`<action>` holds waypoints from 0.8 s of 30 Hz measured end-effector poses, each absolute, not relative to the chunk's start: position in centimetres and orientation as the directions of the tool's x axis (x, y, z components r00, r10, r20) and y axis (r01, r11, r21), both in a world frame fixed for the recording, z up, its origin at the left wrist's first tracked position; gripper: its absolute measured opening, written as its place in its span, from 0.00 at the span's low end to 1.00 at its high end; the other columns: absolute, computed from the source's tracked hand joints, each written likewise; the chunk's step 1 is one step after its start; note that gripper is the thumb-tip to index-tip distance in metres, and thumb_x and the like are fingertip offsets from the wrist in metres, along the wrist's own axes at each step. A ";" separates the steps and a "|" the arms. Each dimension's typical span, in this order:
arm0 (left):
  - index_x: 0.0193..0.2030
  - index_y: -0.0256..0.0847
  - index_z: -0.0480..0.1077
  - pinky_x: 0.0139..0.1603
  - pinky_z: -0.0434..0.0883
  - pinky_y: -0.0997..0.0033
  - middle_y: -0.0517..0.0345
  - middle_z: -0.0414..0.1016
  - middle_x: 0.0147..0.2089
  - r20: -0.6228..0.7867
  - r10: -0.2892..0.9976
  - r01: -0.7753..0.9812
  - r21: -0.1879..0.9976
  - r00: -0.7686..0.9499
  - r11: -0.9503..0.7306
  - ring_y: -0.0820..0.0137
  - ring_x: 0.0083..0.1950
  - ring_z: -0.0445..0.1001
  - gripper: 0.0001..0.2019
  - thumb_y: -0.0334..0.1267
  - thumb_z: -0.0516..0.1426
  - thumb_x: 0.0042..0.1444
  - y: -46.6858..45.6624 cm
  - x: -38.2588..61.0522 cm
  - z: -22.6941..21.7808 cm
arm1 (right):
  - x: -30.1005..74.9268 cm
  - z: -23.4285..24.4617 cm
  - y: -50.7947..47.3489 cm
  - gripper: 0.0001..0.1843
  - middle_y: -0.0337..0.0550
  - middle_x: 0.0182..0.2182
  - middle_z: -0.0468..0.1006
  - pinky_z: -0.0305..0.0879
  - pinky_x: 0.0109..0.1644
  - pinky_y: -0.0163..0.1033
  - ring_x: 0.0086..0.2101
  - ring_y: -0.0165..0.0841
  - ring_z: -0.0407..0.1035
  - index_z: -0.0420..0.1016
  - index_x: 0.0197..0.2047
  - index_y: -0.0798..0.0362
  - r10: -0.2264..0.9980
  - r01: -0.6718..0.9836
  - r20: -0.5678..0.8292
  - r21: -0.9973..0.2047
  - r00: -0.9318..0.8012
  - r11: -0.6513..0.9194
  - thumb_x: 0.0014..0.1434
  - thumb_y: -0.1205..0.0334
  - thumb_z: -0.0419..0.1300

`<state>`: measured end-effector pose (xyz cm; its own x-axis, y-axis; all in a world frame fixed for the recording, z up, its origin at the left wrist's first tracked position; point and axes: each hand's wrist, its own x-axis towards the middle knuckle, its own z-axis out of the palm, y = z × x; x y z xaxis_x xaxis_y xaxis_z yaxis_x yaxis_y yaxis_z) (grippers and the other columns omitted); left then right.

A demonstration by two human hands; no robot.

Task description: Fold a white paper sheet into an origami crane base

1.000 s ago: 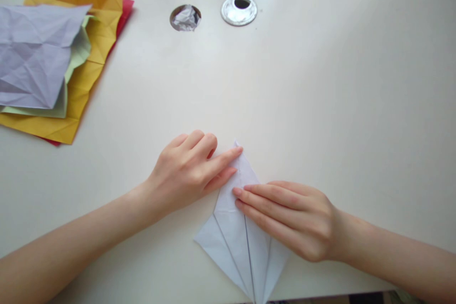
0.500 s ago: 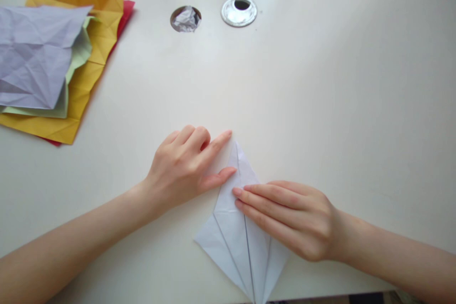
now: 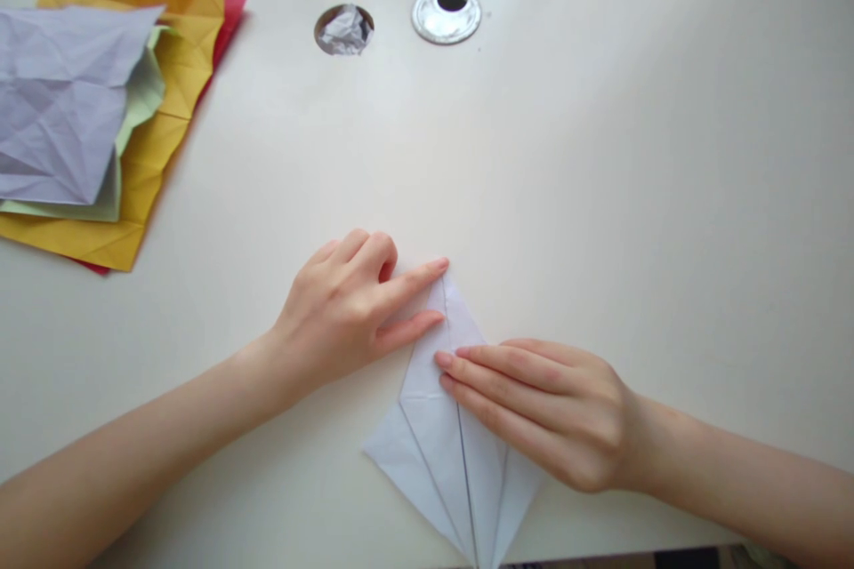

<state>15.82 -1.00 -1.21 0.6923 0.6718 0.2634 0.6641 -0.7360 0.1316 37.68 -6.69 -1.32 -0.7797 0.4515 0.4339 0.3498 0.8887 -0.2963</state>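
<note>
The folded white paper (image 3: 431, 436) lies flat at the lower centre of the frame, a long kite shape with its sharp tip pointing up the table (image 3: 633, 196) and its other end running off the bottom edge. The right hand (image 3: 553, 409) rests across its middle, fingers straight and together, palm down, gripping nothing and simply pinning the layers. The left hand (image 3: 340, 311) has its outer fingers curled in; the index finger reaches to the very tip and the thumb lies along the upper left edge, pressing rather than pinching.

To my eye, a clean crease here calls for firm weight from the flat hand so the layers cannot slide, and a stroke along the edge with the finger pad, tip lined up on the centre seam.

Further off, at upper left, sits a stack of creased coloured sheets (image 3: 166, 107), lavender on top. At top centre are a table hole stuffed with crumpled paper (image 3: 343, 28) and a shiny metal grommet (image 3: 446, 15).
</note>
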 end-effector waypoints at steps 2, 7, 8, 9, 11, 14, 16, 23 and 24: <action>0.47 0.46 0.68 0.31 0.61 0.73 0.59 0.62 0.29 0.244 0.693 0.678 0.154 0.679 -0.719 0.73 0.30 0.60 0.16 0.46 0.54 0.53 -0.9 15.8 -1.2 | 37.7 -1.4 -6.7 0.11 0.50 0.43 0.75 0.73 0.41 0.37 0.44 0.35 0.68 0.72 0.41 0.63 0.448 0.347 0.433 -0.295 -0.782 0.890 0.58 0.73 0.51; 0.49 0.44 0.67 0.31 0.62 0.72 0.58 0.62 0.30 0.240 0.699 0.689 0.136 0.674 -0.712 0.72 0.31 0.61 0.17 0.46 0.54 0.53 -0.9 16.0 -1.3 | 37.8 -1.7 -6.6 0.12 0.50 0.45 0.75 0.73 0.41 0.38 0.45 0.34 0.68 0.71 0.43 0.63 0.461 0.349 0.436 -0.314 -0.773 0.883 0.58 0.73 0.50; 0.49 0.43 0.66 0.30 0.62 0.72 0.58 0.62 0.30 0.255 0.683 0.678 0.121 0.685 -0.725 0.72 0.31 0.61 0.18 0.45 0.54 0.53 -0.9 16.0 -1.3 | 37.8 -1.7 -6.6 0.12 0.51 0.45 0.75 0.73 0.41 0.38 0.45 0.34 0.68 0.71 0.43 0.63 0.462 0.347 0.437 -0.319 -0.772 0.882 0.58 0.73 0.50; 0.50 0.42 0.65 0.30 0.62 0.73 0.58 0.62 0.29 0.277 0.652 0.652 0.105 0.706 -0.751 0.72 0.30 0.61 0.17 0.43 0.54 0.54 -1.0 16.0 -1.4 | 37.8 -1.7 -6.5 0.12 0.51 0.44 0.75 0.73 0.41 0.38 0.45 0.34 0.68 0.71 0.43 0.63 0.463 0.346 0.435 -0.322 -0.773 0.881 0.58 0.73 0.51; 0.51 0.43 0.63 0.29 0.61 0.74 0.60 0.62 0.29 0.315 0.560 0.565 0.083 0.766 -0.821 0.74 0.29 0.61 0.16 0.37 0.53 0.55 -1.1 16.0 -1.4 | 37.8 -1.6 -6.5 0.11 0.50 0.43 0.75 0.73 0.41 0.38 0.45 0.34 0.68 0.72 0.42 0.63 0.461 0.343 0.437 -0.325 -0.772 0.882 0.57 0.73 0.51; 0.48 0.44 0.64 0.28 0.61 0.76 0.61 0.63 0.28 0.327 0.490 0.485 0.104 0.808 -0.868 0.75 0.29 0.61 0.13 0.31 0.52 0.55 -1.3 16.0 -1.3 | 37.8 -1.6 -6.5 0.11 0.51 0.44 0.75 0.73 0.41 0.38 0.45 0.34 0.68 0.72 0.42 0.63 0.461 0.343 0.438 -0.322 -0.772 0.882 0.57 0.73 0.51; 0.46 0.43 0.66 0.27 0.61 0.75 0.60 0.63 0.28 0.310 0.524 0.507 0.138 0.794 -0.851 0.75 0.29 0.61 0.11 0.35 0.53 0.56 -1.4 16.0 -1.2 | 37.8 -1.6 -6.5 0.12 0.51 0.44 0.75 0.73 0.41 0.38 0.45 0.34 0.68 0.72 0.43 0.63 0.458 0.344 0.443 -0.316 -0.771 0.884 0.57 0.73 0.51; 0.44 0.38 0.67 0.33 0.66 0.71 0.55 0.71 0.35 0.343 0.486 0.490 0.081 0.804 -0.868 0.69 0.38 0.69 0.10 0.35 0.55 0.54 -1.8 16.4 -0.9 | 37.8 -1.5 -6.5 0.11 0.49 0.44 0.75 0.72 0.42 0.38 0.45 0.34 0.68 0.72 0.42 0.62 0.458 0.349 0.444 -0.308 -0.770 0.885 0.57 0.72 0.51; 0.43 0.37 0.68 0.35 0.66 0.70 0.54 0.72 0.38 0.354 0.445 0.450 0.074 0.823 -0.890 0.68 0.41 0.69 0.09 0.33 0.54 0.54 -1.8 16.4 -0.8 | 37.7 -1.5 -6.4 0.11 0.49 0.43 0.76 0.72 0.42 0.38 0.45 0.34 0.68 0.72 0.41 0.62 0.456 0.349 0.444 -0.305 -0.771 0.886 0.57 0.73 0.52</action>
<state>16.43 -1.84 -0.85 0.8228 0.4449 0.3537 0.4496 -0.8902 0.0739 37.74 -6.41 -1.46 -0.7711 0.4561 0.4443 0.3486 0.8863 -0.3049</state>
